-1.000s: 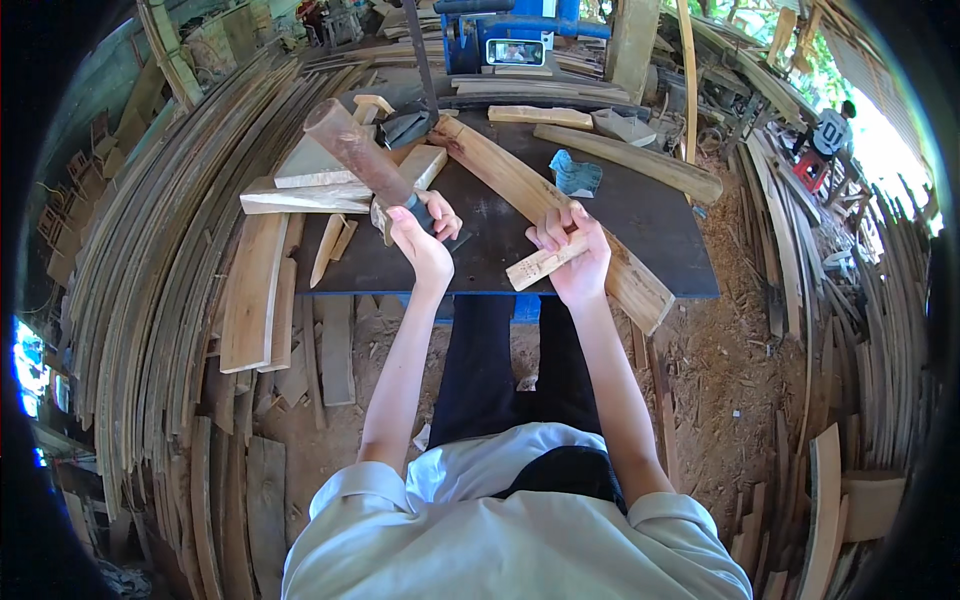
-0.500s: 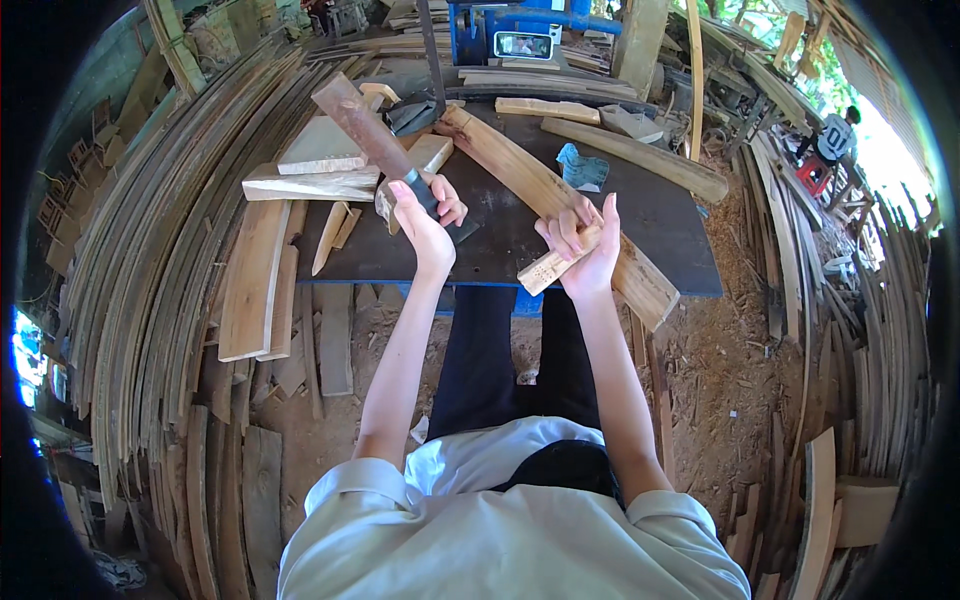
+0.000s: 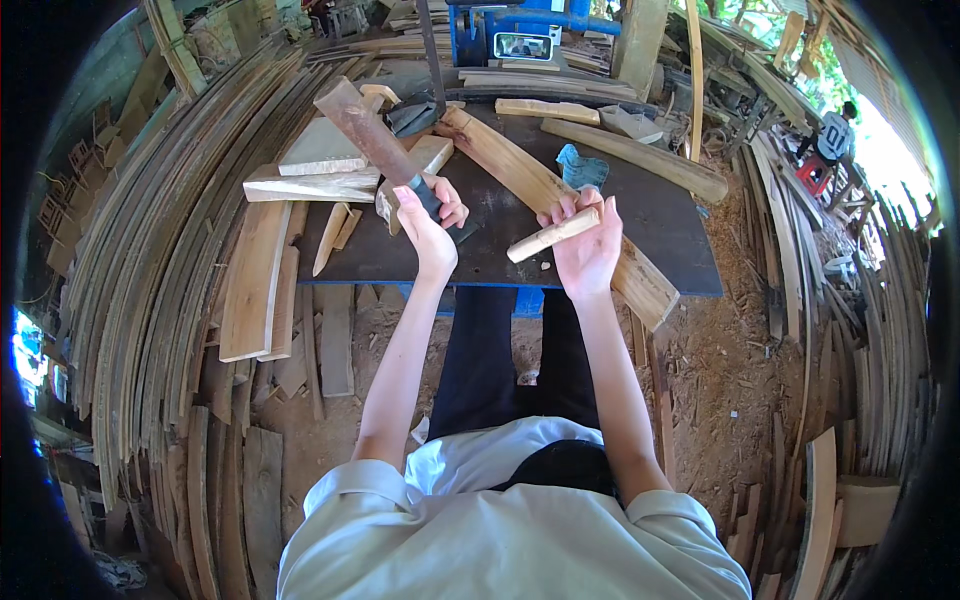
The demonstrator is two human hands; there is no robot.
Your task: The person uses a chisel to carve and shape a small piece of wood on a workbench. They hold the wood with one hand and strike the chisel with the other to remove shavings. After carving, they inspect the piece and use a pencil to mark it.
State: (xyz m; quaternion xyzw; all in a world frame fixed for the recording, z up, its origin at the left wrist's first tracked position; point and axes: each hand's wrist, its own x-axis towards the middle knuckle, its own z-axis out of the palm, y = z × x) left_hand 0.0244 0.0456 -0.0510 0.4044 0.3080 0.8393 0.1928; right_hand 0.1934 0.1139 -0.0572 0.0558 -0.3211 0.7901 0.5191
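My left hand (image 3: 433, 225) is wrapped round the dark green grip of a long tool. Its wide, rusty-brown bar (image 3: 370, 130) slants up and to the left over the bench, and I cannot tell its exact kind. My right hand (image 3: 587, 245), palm up, holds a short, pale wooden stick (image 3: 550, 236) by its right end. The stick's free end points left, towards the left hand. Behind the right hand, a long plank (image 3: 515, 165) lies slantwise across the dark bench (image 3: 665, 225) and overhangs its front edge.
On the bench's left lie wood blocks (image 3: 310, 188) and a pointed wooden piece (image 3: 329, 240). A blue cloth (image 3: 582, 167) and a long timber (image 3: 640, 160) lie behind. A phone (image 3: 522, 46) stands at the back. Stacked boards (image 3: 170, 220) line the left; a person (image 3: 836, 135) sits far right.
The wooden stick has turned in my right hand, from its dotted face showing to a narrower side, and lies more level. The right fingers have loosened somewhat. My left hand has barely moved.
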